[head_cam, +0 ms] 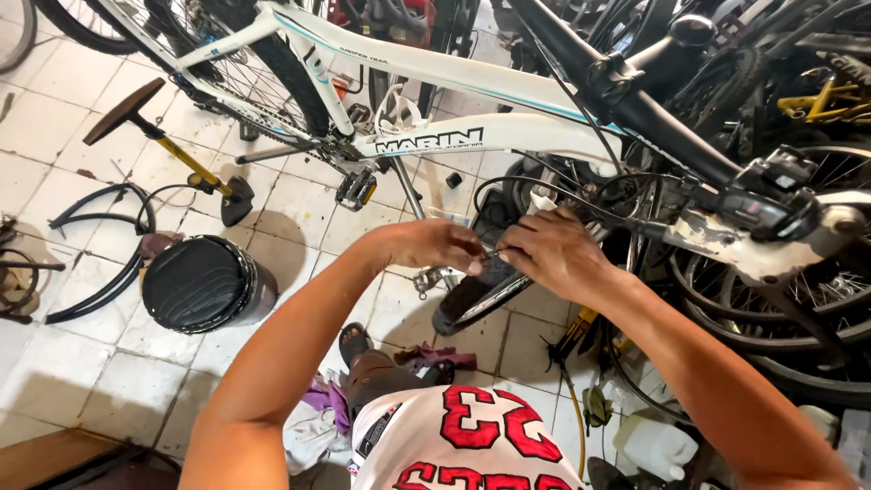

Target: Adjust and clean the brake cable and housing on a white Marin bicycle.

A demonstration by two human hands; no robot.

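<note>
- Hands are seen from above, brought together in front of a white bicycle frame [472,136] in a crowded workshop.
- Left hand [431,247] is pinched narrow, thumb and fingers closed on the end of a thin black cable [581,201]; the exact part held is too small to tell.
- Right hand [553,254] is curled close, fingertips meeting the left hand at the same cable end.
- Cable is seen looping up toward the black handlebar [635,104] and its grey brake lever [771,204].
- Work is judged to be midway: the cable end is not yet seen fixed anywhere, and a loose pedal [356,191] hangs nearby.
- Black bucket [207,283], floor pump [172,145] and black mudguards [104,259] are seen on the tiled floor [54,145].
</note>
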